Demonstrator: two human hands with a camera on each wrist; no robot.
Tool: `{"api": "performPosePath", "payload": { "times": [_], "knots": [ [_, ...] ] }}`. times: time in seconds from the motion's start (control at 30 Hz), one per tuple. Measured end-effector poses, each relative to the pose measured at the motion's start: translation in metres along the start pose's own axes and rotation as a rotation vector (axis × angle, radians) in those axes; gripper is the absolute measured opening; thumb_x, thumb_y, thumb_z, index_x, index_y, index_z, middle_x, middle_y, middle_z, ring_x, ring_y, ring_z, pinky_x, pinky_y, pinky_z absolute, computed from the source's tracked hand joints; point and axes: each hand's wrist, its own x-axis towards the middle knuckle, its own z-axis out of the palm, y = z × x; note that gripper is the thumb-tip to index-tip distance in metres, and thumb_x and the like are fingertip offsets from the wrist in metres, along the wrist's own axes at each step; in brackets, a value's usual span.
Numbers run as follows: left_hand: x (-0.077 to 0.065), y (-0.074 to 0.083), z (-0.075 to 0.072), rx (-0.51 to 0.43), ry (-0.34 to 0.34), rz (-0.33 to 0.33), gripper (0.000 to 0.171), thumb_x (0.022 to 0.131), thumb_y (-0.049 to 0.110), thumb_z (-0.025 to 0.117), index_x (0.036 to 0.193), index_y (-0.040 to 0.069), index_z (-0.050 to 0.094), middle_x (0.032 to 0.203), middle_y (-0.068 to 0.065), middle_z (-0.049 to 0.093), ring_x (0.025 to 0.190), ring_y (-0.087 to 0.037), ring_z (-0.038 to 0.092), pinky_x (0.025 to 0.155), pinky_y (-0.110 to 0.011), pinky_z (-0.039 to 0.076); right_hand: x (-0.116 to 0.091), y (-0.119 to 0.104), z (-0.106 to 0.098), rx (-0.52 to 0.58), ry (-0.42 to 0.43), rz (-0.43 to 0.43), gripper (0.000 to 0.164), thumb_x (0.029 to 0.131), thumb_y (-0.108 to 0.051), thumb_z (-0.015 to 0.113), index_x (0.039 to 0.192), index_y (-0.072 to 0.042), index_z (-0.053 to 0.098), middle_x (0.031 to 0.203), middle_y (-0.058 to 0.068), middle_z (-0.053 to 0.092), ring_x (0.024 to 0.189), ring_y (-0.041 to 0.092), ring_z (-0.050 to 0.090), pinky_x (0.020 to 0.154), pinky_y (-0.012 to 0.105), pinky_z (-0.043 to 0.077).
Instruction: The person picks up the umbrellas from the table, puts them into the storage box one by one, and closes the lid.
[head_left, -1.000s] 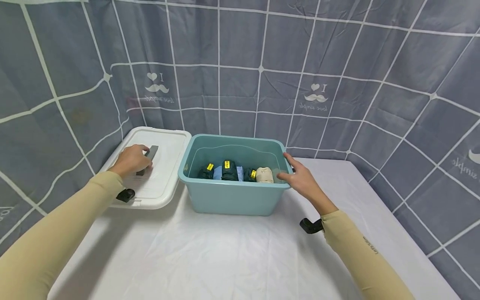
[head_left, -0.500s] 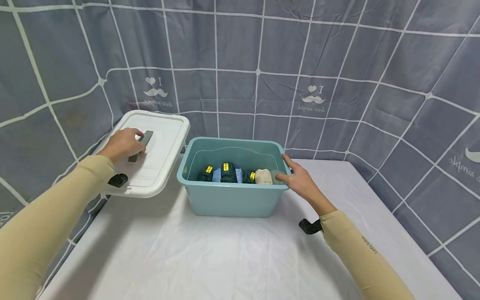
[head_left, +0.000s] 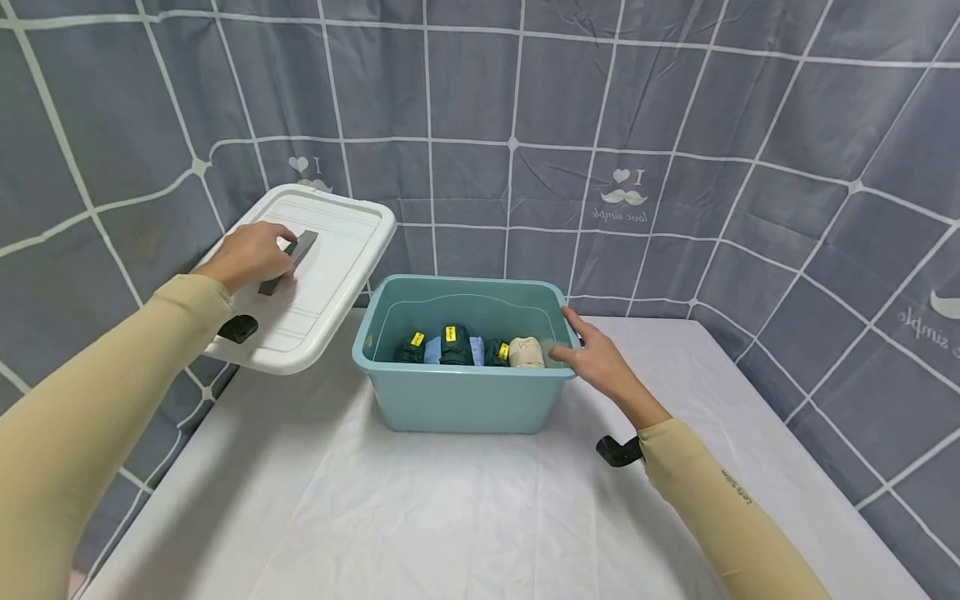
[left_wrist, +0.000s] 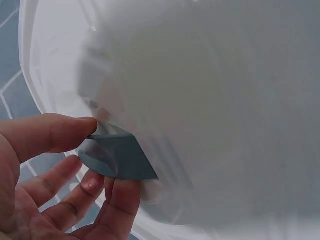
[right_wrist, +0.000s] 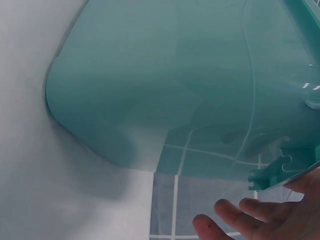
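My left hand (head_left: 253, 257) grips the grey handle (head_left: 288, 263) of a white plastic lid (head_left: 330, 275), which hangs tilted above the table, left of the box. Close up in the left wrist view, thumb and fingers pinch this grey handle (left_wrist: 122, 157). My right hand (head_left: 600, 354) rests on the right rim of a teal plastic box (head_left: 461, 400), the thumb reaching over the edge. Outside the box, several relaxed fingers (right_wrist: 240, 220) show in the right wrist view. Dark rolled bundles (head_left: 455, 346) with yellow labels, a beige roll (head_left: 527, 353) and blue pieces lie in the uncovered box.
The box stands near the back of a table with a white cloth (head_left: 465, 517). A grey curtain (head_left: 472, 100) with white lines hangs behind the table and along both sides, close to the lid's left edge.
My left hand has raised the lid off the table by its handle, tilted it and brought it slightly right. My right hand stays at the box rim.
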Motion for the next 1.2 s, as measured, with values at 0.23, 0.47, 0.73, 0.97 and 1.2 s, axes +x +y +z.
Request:
{"api": "performPosePath", "payload": {
  "times": [0.23,0.47,0.73,0.97,1.2],
  "knots": [
    [0.006,0.029,-0.003,-0.009,-0.017,0.046,0.060,0.080,0.007,0.062,0.139,-0.002,0.053,0.124,-0.033,0.059,0.101,-0.040,0.051,0.087,-0.052,0.043,0.000,-0.001,0.001,0.000,0.002,0.004,0.087,0.091,-0.035,0.063,0.163,-0.021,0.018,0.165,0.019,0.026,0.146,0.044,0.034,0.111,0.065,0.032],
    [0.015,0.056,0.001,0.005,-0.072,0.120,0.061,0.079,0.003,0.064,0.139,0.001,0.054,0.111,-0.028,0.065,0.092,-0.036,0.058,0.079,-0.048,0.046,0.000,-0.001,0.002,-0.003,0.010,0.006,0.087,0.090,-0.035,0.063,0.163,-0.020,0.018,0.164,0.019,0.027,0.145,0.045,0.036,0.111,0.064,0.034],
    [0.021,0.086,0.012,0.035,-0.133,0.201,0.060,0.082,-0.001,0.059,0.141,0.004,0.056,0.111,-0.024,0.066,0.093,-0.034,0.060,0.084,-0.050,0.045,0.000,-0.001,0.003,0.010,0.016,0.011,0.087,0.090,-0.034,0.062,0.163,-0.021,0.018,0.164,0.018,0.028,0.144,0.044,0.038,0.109,0.064,0.036],
    [0.025,0.109,0.027,0.066,-0.189,0.264,0.059,0.083,-0.004,0.062,0.141,0.008,0.058,0.113,-0.021,0.068,0.092,-0.030,0.060,0.078,-0.042,0.047,0.001,-0.001,0.005,0.007,0.018,0.011,0.087,0.090,-0.034,0.062,0.163,-0.021,0.018,0.164,0.019,0.028,0.143,0.045,0.039,0.108,0.063,0.038],
    [0.028,0.128,0.042,0.083,-0.242,0.315,0.065,0.078,-0.008,0.058,0.139,0.012,0.061,0.112,-0.018,0.068,0.092,-0.028,0.059,0.077,-0.040,0.047,0.001,-0.001,0.004,0.010,0.025,0.012,0.086,0.090,-0.035,0.062,0.163,-0.022,0.019,0.165,0.018,0.027,0.145,0.045,0.036,0.110,0.063,0.036]
  ]
}}
